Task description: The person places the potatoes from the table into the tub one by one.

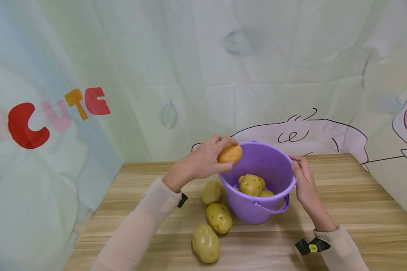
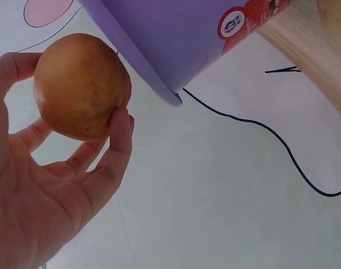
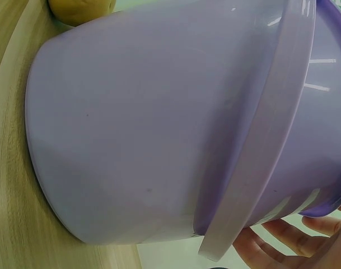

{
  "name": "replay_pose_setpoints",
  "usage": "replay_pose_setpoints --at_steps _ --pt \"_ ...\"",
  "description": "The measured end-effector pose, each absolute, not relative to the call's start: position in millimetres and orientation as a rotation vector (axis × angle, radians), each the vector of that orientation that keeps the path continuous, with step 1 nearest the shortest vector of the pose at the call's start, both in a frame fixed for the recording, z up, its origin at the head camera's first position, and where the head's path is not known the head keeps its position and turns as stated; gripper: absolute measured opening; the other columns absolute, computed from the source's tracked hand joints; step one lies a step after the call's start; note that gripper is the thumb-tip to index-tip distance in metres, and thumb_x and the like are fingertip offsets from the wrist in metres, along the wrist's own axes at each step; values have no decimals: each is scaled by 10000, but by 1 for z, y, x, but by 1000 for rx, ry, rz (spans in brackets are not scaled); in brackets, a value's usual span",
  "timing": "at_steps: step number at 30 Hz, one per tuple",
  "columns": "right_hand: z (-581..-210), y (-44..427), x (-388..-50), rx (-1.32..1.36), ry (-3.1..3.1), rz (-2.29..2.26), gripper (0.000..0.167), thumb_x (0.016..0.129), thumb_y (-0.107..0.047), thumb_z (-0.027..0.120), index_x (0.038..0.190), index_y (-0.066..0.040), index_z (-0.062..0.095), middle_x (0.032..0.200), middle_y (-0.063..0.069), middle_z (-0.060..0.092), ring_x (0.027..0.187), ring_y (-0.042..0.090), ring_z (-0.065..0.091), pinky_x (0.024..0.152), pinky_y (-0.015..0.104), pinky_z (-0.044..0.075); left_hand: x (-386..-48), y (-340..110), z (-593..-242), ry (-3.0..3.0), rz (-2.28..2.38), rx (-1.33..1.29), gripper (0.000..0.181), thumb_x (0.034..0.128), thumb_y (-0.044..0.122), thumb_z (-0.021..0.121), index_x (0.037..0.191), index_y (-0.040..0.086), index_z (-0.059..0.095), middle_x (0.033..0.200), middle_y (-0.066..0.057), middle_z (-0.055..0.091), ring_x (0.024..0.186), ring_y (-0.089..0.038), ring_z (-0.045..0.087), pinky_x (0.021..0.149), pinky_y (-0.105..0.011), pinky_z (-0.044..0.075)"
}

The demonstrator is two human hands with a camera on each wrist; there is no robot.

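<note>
My left hand (image 1: 207,156) grips an orange-brown potato (image 1: 230,156) at the left rim of a purple bucket (image 1: 249,210). In the left wrist view, the thumb and fingers curl around this smooth, rounded potato (image 2: 80,87), just apart from the bucket's rim (image 2: 142,67). On the bucket's right side, my right hand (image 1: 305,182) holds the rim; the right wrist view has its fingers (image 3: 288,238) at the rim's edge. Inside the bucket lie several yellow potatoes (image 1: 251,184), partly hidden by one another.
Three more potatoes lie in a row left of the bucket: one by its wall (image 1: 211,192), a middle potato (image 1: 219,218) and a near potato (image 1: 206,244). The bucket's handle (image 1: 274,210) hangs at its front. A printed curtain (image 1: 196,75) closes off the wooden table (image 1: 359,210) behind.
</note>
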State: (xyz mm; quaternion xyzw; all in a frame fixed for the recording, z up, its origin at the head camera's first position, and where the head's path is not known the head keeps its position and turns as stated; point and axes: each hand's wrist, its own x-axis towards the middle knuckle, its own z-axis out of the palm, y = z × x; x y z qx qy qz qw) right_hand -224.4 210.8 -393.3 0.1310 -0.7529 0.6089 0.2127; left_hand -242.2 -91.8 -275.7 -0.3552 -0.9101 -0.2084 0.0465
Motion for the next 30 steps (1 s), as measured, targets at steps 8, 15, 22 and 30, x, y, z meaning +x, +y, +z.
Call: replay_pose_setpoints --at_steps 8,15,22,30 --pt "-394 211 -224 357 -2095 1691 370 1084 -162 343 1335 74 477 1238 273 574 1005 119 583 818 198 491 -243 -82 -280 -2771 -592 -1112 528 937 359 630 1419 217 468 1167 -74 468 853 -177 535 644 -278 491" --pt "-394 211 -224 355 -2087 1702 368 1082 -160 349 1330 80 477 1239 273 573 1006 118 582 820 199 493 -241 -76 -283 -2766 -550 -1111 527 931 366 644 1408 213 480 1209 -79 478 835 -157 530 626 -253 479" --pt "-394 212 -224 360 -2089 1696 363 1081 -153 349 1330 79 477 1249 284 569 1011 121 581 825 199 490 -241 -72 -286 -2764 -519 -1113 538 921 387 639 1410 222 487 1280 -72 464 860 -149 530 636 -243 482" --pt "-396 212 -225 366 -2090 1687 367 1083 -153 342 1338 76 473 1248 278 567 1017 109 572 828 192 481 -242 -67 -290 -2730 -439 -1111 545 905 401 658 1397 220 508 1292 -31 475 880 -129 531 650 -250 479"
